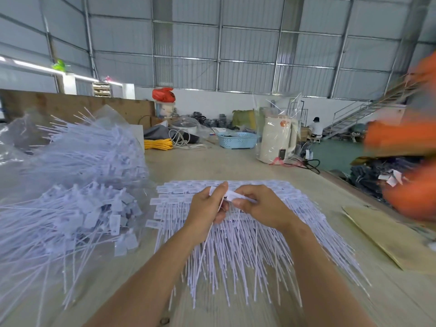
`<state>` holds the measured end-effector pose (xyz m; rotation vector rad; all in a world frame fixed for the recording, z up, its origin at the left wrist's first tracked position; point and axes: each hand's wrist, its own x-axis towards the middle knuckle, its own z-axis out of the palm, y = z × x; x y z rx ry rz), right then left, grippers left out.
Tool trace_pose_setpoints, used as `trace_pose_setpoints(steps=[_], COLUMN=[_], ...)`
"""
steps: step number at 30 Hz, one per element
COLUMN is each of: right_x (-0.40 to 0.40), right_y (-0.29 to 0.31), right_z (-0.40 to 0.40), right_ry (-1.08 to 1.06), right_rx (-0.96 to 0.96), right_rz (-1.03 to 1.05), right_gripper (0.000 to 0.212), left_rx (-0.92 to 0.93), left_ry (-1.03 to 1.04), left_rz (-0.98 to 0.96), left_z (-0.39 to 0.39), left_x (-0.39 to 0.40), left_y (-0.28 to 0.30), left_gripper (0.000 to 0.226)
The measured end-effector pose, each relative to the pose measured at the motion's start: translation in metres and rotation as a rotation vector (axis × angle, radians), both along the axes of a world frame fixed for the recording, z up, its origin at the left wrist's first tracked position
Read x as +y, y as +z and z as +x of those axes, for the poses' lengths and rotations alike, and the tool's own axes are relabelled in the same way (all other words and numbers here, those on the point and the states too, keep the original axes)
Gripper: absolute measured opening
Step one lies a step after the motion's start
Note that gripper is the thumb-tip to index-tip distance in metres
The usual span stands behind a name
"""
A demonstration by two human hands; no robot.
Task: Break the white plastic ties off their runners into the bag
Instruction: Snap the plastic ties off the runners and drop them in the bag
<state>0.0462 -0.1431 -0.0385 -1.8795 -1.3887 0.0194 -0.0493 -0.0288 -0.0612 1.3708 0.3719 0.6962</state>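
While both hands hide part of the tie pile (247,244), left hand (207,206) and right hand (262,206) pinch a blurred white tie (236,197).

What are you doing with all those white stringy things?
A person is snapping white plastic ties apart. The left hand grips a tie's thin tail while the right hand pinches its flat tag end, above a stack of ties spread on the table. To the left, a clear bag already holds a big heap of loose ties.
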Motion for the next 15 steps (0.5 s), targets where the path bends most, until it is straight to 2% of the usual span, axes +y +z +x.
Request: trace_pose_setpoints(steps=[3,5,10,12,15], right_x=[0.000,0.001,0.007,0.008,0.006], right_y=[0.001,0.001,-0.002,-0.002,-0.001], right_z=[-0.002,-0.002,-0.002,-0.005,-0.004], right_ry=[-0.016,-0.049,-0.266,-0.254,-0.212], right_rx=[-0.054,-0.111,-0.439,-0.410,-0.348], right_rz=[0.023,0.018,-0.088,-0.061,0.000], right_gripper=[0.011,0.013,0.025,0.027,0.017], left_rx=[-0.021,-0.037,0.107,0.101,0.034], left_ry=[-0.013,0.019,0.162,0.081,-0.123], left_rz=[0.033,0.127,0.412,0.344,0.201], left_z=[-0.002,-0.002,0.000,-0.003,-0.011], left_x=[0.000,0.000,0.005,0.010,0.015], left_y=[0.001,0.001,0.002,0.004,0.009], left_gripper=[0.027,0.034,0.044,0.045,0.040])
